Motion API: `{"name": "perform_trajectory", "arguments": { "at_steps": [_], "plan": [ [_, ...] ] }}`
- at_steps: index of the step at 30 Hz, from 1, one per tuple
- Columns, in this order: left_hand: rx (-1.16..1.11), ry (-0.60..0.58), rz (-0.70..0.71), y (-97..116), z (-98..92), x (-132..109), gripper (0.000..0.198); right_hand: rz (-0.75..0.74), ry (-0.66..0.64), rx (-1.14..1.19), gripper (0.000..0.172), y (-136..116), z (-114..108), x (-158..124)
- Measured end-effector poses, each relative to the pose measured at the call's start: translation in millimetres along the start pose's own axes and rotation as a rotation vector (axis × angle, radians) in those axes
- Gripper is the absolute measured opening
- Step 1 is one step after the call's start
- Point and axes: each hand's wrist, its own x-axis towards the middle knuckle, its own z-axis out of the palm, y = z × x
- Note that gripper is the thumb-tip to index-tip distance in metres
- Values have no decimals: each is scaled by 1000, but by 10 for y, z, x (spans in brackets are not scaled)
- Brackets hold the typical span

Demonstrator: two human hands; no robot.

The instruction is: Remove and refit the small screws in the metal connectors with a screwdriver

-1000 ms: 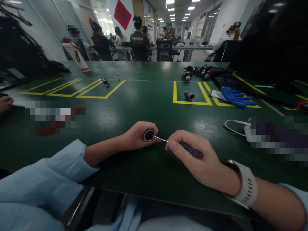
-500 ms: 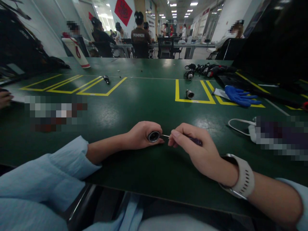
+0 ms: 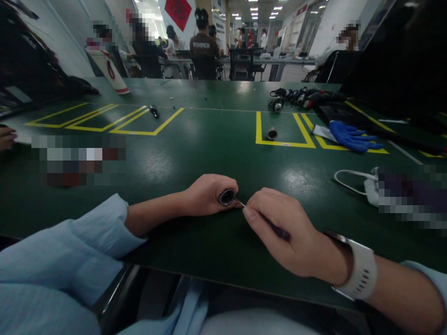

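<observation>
My left hand [image 3: 206, 195] is wrapped round a dark cylindrical part [image 3: 226, 197], its round metal-rimmed opening turned towards me. In my right hand [image 3: 282, 228] is a thin screwdriver-like tool [image 3: 279, 231] with a dark purple handle. Its metal shaft points left and reaches the rim of the cylindrical part; whether the tip is inside cannot be made out. Both hands are over the near part of the green table [image 3: 195, 153].
A small metal cylinder [image 3: 272, 133] lies inside yellow tape lines, with a blue glove [image 3: 352, 136] to its right. Cables and connectors [image 3: 293, 98] lie behind. Another small part [image 3: 153, 111] is at left. A person's hand [image 3: 7, 137] shows at the left edge.
My right hand has moved slightly down and turned, so the tool now slants up to the left. The cylindrical part has tilted a little in my left hand. The view has shifted slightly.
</observation>
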Motion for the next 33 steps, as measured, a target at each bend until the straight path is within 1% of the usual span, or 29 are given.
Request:
{"name": "perform_trajectory", "arguments": {
  "at_steps": [2,4,7,9,10,11,12,15,16,17,19,23,24,26,29,31,33],
  "plan": [
    [-9,-8,17,-2,-1,-2,20,154,63,182,28,52,-9,10],
    [-24,-4,28,-4,-6,-7,20,306,119,417,28,125,-5,20],
    [-42,10,23,-9,-15,-11,21,444,180,754,25,219,33,36],
    [-54,10,14,-13,-18,-11,21,498,207,879,24,239,56,41],
    [-58,8,12,-14,-17,-10,21,501,215,892,23,232,60,38],
    [-58,5,9,-15,-16,-10,21,487,217,858,24,215,59,32],
    [-56,3,6,-15,-13,-9,21,454,212,778,24,189,52,21],
    [-39,11,1,-12,-2,-10,19,308,167,425,25,104,24,-19],
    [-33,16,1,-11,1,-11,19,282,153,356,25,88,20,-30],
    [-29,22,1,-11,3,-13,19,275,140,334,25,81,21,-37],
    [-34,48,-3,-15,5,-18,20,315,150,452,25,101,37,-38],
    [-87,130,-12,-23,-1,-23,22,495,230,915,23,180,89,3],
    [-104,142,-6,-23,-4,-23,22,529,242,998,22,190,98,15],
    [-137,156,5,-18,-8,-22,22,564,247,1093,21,197,110,31],
    [-169,161,-3,-7,-12,-21,22,543,241,1082,22,185,109,23],
    [-182,162,-13,-3,-13,-20,22,471,245,976,21,170,96,-5],
    [-190,155,-8,-1,-14,-20,21,372,236,792,21,142,77,-40]
  ]
}}
